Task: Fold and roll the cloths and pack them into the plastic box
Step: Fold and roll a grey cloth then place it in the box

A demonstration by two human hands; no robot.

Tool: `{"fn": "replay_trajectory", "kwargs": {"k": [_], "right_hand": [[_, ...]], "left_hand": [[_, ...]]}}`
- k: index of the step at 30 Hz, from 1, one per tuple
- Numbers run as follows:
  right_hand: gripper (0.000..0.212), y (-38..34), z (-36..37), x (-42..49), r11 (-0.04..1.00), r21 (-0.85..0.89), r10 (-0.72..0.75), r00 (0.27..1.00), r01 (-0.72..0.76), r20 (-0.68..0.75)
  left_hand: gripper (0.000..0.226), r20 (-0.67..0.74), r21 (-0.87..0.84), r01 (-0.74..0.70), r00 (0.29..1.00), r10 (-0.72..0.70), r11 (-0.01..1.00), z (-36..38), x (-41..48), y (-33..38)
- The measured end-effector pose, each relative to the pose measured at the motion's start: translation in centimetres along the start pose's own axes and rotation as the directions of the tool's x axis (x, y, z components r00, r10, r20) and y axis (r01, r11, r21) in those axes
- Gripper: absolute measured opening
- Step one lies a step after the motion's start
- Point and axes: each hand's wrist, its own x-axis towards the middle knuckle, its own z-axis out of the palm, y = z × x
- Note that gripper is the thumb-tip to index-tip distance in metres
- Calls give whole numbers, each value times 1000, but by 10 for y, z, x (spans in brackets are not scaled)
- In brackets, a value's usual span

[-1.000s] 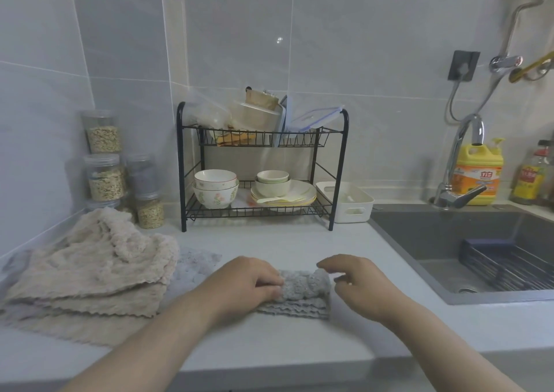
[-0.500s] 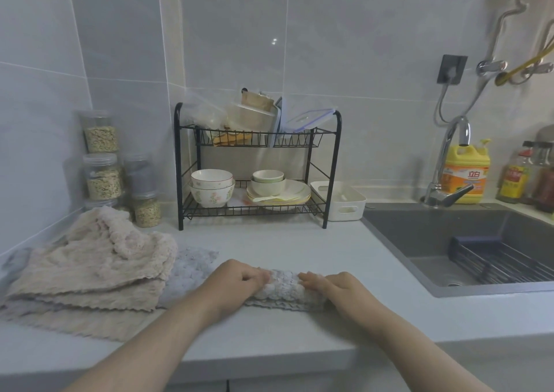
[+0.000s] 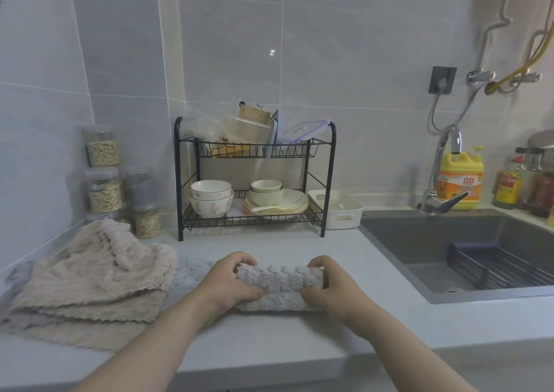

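Right now I am watching my left hand [image 3: 227, 283] and right hand [image 3: 332, 289] each gripping one end of the rolled grey cloth [image 3: 280, 285] on the counter [image 3: 269, 340], their grip hiding both ends; farther back, the rack leg [image 3: 327, 181] is covering part of the white box [image 3: 341, 210].

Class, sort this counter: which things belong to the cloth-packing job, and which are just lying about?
Job: rolled grey cloth, gripped by left hand and right hand; beige cloths; white plastic box.
Lying about: dish rack, bowls, jars, detergent bottle, sink.
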Motion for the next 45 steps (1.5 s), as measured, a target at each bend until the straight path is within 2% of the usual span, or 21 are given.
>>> {"fn": "replay_trajectory", "kwargs": {"k": [3, 7, 10, 12, 14, 18, 21, 26, 29, 31, 33, 34, 36, 38, 39, 41, 43, 45], "right_hand": [[41, -8, 0, 0, 947, 319, -18, 998, 36, -61], [37, -20, -2, 17, 827, 557, -15, 992, 82, -125], [32, -30, -7, 40, 810, 568, -57, 984, 144, -168], [32, -37, -11, 61, 797, 574, -92, 978, 186, -188], [31, -41, -14, 86, 778, 588, -115, 970, 222, -214], [32, -53, -23, 121, 730, 619, -156, 953, 289, -261], [31, -68, -33, 136, 722, 639, -107, 954, 268, -279], [33, -130, -70, 138, 760, 627, 49, 947, 171, -318], [38, -175, -97, 131, 816, 564, 76, 945, 124, -319], [43, -200, -115, 124, 896, 438, 65, 954, 73, -293], [39, -220, -129, 117, 909, 410, 46, 959, 77, -281], [35, -229, -134, 112, 894, 440, 53, 954, 86, -294], [28, -245, -141, 103, 860, 491, 57, 931, 138, -361], [24, -254, -146, 93, 843, 503, 66, 893, 189, -446], [22, -256, -149, 86, 841, 500, 76, 869, 207, -489], [22, -257, -158, 72, 833, 501, 105, 823, 234, -558], [24, -252, -176, 51, 851, 470, 138, 765, 233, -629], [27, -249, -191, 31, 886, 423, 153, 742, 190, -653]], "left_hand": [[50, -29, -390, 49, 997, -66, 920, 2, -1, 4], [54, 42, -630, 113, 993, -112, 768, -4, 14, 9], [34, 78, -673, 123, 992, -96, 730, -7, 34, 15], [35, 45, -699, 98, 995, -93, 708, -9, 54, 23], [41, -31, -728, 19, 998, -61, 686, -12, 76, 28], [34, -208, -736, -198, 976, 62, 647, -17, 101, 51], [32, -274, -725, -232, 961, 37, 648, -22, 117, 74], [35, -240, -675, -152, 971, -19, 722, -43, 138, 148], [35, -198, -686, -101, 979, -51, 720, -57, 144, 196], [35, -165, -690, -62, 984, -73, 721, -61, 145, 222], [38, -149, -746, -40, 983, -108, 665, -60, 146, 241], [38, -119, -799, -19, 985, -127, 601, -56, 145, 248], [48, 29, -914, 91, 987, -160, 396, -42, 142, 263], [61, 271, -919, 316, 941, -204, 236, -20, 136, 279], [59, 377, -888, 412, 906, -191, 202, -8, 131, 288], [61, 504, -836, 512, 859, -95, 194, 12, 126, 305], [72, 548, -816, 538, 837, -15, 211, 39, 126, 323], [53, 508, -823, 497, 861, -32, 274, 59, 129, 333]]}}
